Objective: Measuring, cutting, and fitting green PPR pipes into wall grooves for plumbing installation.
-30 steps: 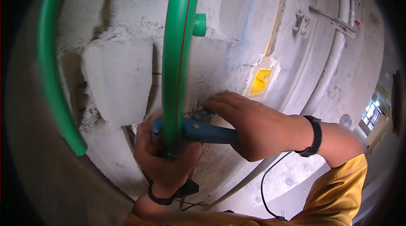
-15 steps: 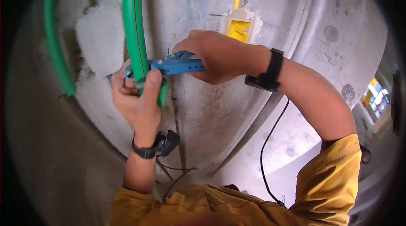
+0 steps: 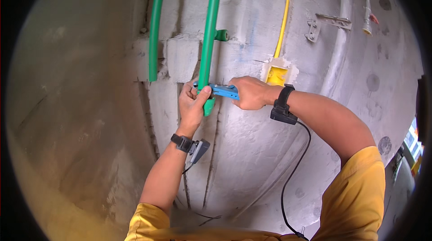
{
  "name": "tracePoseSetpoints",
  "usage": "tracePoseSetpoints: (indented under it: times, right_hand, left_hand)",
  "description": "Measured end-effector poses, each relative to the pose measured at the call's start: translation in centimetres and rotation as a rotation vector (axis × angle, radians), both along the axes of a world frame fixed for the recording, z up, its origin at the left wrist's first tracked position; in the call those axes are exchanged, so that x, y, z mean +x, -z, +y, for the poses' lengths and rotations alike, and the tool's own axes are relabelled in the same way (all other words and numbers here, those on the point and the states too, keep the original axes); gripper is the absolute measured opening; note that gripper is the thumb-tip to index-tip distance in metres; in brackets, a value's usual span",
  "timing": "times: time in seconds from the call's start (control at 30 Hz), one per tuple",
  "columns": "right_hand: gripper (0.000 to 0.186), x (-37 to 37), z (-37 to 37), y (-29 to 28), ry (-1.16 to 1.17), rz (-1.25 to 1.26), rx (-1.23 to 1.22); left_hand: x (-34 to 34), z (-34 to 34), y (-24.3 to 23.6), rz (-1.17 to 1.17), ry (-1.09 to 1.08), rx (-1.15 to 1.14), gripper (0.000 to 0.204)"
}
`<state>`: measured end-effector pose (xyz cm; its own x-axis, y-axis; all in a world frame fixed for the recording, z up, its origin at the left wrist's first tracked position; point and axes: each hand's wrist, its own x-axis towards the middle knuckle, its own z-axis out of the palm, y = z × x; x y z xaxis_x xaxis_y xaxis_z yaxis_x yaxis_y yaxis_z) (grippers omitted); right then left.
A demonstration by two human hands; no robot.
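Note:
A green pipe hangs down in front of the wall, with a green fitting at its lower end. My left hand is closed round the pipe's lower part just above the fitting, thumb in front. From the right, my right hand grips the handles of a blue pipe cutter. The cutter's head reaches the pipe beside my left thumb. Behind the pipe and my left fingers, its jaw is mostly hidden, so how far it closes does not show.
Further left, a second green pipe ends in mid-wall. A green elbow end sticks out behind the held pipe. Right of it are a yellow conduit, a yellow wall box and a metal bracket. A black cable runs from my right wrist.
The view has drawn back and shifted, so pipe and hands look smaller and further right. Both hands keep their holds; the cutter stays at the same part of the pipe.

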<state>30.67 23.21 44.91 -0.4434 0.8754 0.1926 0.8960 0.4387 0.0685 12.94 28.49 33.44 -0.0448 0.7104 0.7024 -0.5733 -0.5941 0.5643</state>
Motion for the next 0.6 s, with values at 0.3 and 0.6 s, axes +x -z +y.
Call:
tracePoseSetpoints:
  times: [0.3,0.6]
  right_hand:
    - [0.034,-0.2,3.1,0.4,0.096,-0.111,0.387]
    - [0.051,-1.3,3.5,0.2,0.218,-0.165,0.274]
  left_hand:
    - [0.2,3.6,-1.0,-0.081,0.123,-0.156,0.035]
    - [0.1,3.4,-1.1,-0.025,0.265,-0.426,0.033]
